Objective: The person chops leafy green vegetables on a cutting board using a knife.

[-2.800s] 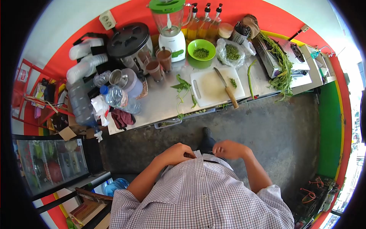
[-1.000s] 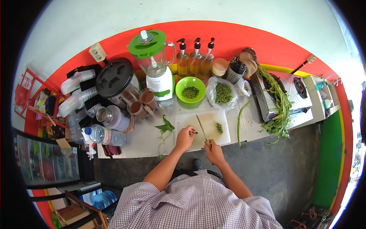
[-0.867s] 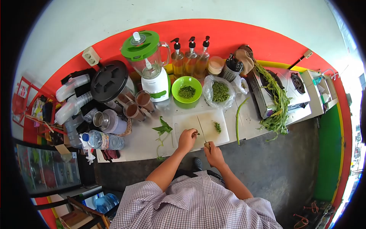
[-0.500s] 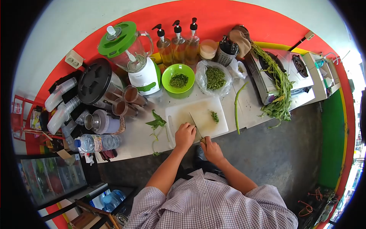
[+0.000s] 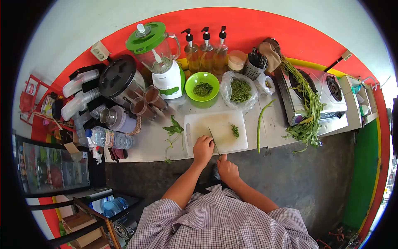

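A white cutting board point(image 5: 193, 118) lies at the counter's front edge, with a small heap of chopped greens point(image 5: 235, 131) on its right side. My right hand point(image 5: 228, 169) is closed round the handle of a knife point(image 5: 214, 143), just off the board's front edge. The blade slants away over the board, close to the fingers of my other hand. My left hand point(image 5: 202, 150) rests curled on the board's front left part, left of the blade. Whatever its fingers hold, if anything, is hidden. A leafy sprig point(image 5: 173, 128) lies left of the board, and a long green stem point(image 5: 262, 124) to its right.
Behind the board stand a green bowl point(image 5: 212, 99) and a plastic bag point(image 5: 227, 85), both with cut greens. A blender point(image 5: 167, 83) and pump bottles point(image 5: 206, 58) are farther back. Leafy stalks point(image 5: 306, 112) hang over the gas stove point(image 5: 329, 108). A water bottle point(image 5: 110, 138) lies left.
The view has shifted, so the counter things appear farther right. Both hands stay close to the board, the right still gripping the knife. The chopped greens look the same.
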Tool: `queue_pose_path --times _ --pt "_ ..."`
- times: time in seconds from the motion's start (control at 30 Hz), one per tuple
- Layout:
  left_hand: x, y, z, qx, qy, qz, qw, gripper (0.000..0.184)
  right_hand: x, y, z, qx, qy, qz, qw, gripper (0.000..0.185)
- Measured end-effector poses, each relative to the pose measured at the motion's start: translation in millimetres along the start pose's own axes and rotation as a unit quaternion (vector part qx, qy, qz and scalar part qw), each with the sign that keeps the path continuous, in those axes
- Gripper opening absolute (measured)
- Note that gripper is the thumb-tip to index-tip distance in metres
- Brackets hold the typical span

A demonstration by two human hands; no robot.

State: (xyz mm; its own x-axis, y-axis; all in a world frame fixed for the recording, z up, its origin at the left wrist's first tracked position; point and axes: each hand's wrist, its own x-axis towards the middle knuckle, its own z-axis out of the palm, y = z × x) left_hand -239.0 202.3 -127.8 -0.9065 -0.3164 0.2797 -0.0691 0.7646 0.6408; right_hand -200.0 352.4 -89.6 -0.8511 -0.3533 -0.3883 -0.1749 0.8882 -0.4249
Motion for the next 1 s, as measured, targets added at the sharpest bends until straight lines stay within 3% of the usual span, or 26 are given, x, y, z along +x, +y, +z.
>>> queue_pose_path --times 0.17,0.33,0.57,0.73,1.0 --pt "-1 -5 0 0.001 -0.006 0.012 1.000 0.013 18 0 3 -0.071 0.010 0.006 0.997 0.037" --pt "9 -4 -6 -0.032 -0.076 -0.059 0.995 0.010 5 -1 3 -0.085 0.003 0.017 0.996 0.038" --pt "1 -14 2 -0.079 -0.052 -0.064 0.993 0.010 18 2 -12 -0.061 -0.045 0.016 0.997 0.052" --pt "1 -13 2 -0.055 0.000 0.006 0.998 0.009 10 -1 3 -0.049 -0.039 0.031 0.998 0.053" --pt "4 -13 1 -0.070 -0.024 -0.040 0.996 0.010 12 -3 -11 -0.102 -0.035 -0.003 0.994 0.051"
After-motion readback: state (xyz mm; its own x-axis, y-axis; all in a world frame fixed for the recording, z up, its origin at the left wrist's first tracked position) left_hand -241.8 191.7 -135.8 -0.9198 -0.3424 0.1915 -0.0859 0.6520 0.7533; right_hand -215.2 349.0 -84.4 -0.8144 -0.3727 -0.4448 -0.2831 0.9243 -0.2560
